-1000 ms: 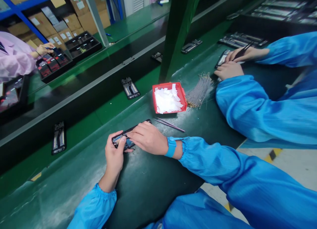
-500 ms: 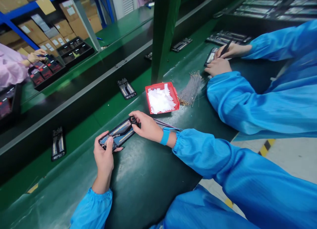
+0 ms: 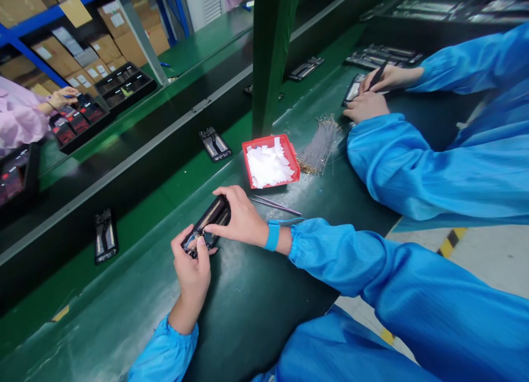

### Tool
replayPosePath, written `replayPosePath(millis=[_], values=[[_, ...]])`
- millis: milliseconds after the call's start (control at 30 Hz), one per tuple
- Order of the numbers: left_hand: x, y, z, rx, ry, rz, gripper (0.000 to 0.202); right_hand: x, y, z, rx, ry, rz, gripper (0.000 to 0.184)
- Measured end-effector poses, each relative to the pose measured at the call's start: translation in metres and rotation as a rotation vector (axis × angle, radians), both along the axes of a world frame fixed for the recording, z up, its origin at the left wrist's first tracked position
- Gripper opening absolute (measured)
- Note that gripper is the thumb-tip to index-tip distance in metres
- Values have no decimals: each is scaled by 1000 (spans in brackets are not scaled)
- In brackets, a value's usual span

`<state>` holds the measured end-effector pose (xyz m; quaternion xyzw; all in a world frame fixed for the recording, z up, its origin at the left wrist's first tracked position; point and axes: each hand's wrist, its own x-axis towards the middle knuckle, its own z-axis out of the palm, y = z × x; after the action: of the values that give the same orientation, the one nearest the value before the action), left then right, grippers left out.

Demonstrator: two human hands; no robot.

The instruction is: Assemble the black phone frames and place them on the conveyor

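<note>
A black phone frame (image 3: 210, 219) lies tilted on the dark green bench mat (image 3: 256, 305). My left hand (image 3: 190, 266) grips its near end, thumb pressed on the inner parts. My right hand (image 3: 242, 219) is closed over its far end, fingers wrapped on the edge; a blue band sits on that wrist. Metal tweezers (image 3: 276, 205) lie on the mat just right of my right hand. Beyond them stands a red tray (image 3: 289, 150) of white paper slips, with a bundle of thin gold-tipped wires (image 3: 320, 148) beside it.
A co-worker in blue sleeves at the right holds a tool (image 3: 378, 76) over another phone frame (image 3: 353, 90). More frames (image 3: 105, 236) (image 3: 214, 144) ride the green conveyor. A green post (image 3: 270, 57) stands behind the red tray. A person in pink works at black trays (image 3: 78, 120) far left.
The phone frame has been turned from lying across the bench to pointing away from me. My right hand shifted back over its far end and my left thumb pressed onto the near end.
</note>
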<state>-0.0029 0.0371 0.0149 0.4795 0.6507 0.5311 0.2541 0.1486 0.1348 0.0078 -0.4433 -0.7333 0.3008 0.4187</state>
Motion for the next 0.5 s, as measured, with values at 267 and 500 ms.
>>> replayPosePath(millis=[267,500], values=[[5,-8,-16,9,115,50,42,-7,-23,6,-24,-68,-2,80],[-16,6,-2,11,233,222,33,-5,-23,5,3,-138,37,85]])
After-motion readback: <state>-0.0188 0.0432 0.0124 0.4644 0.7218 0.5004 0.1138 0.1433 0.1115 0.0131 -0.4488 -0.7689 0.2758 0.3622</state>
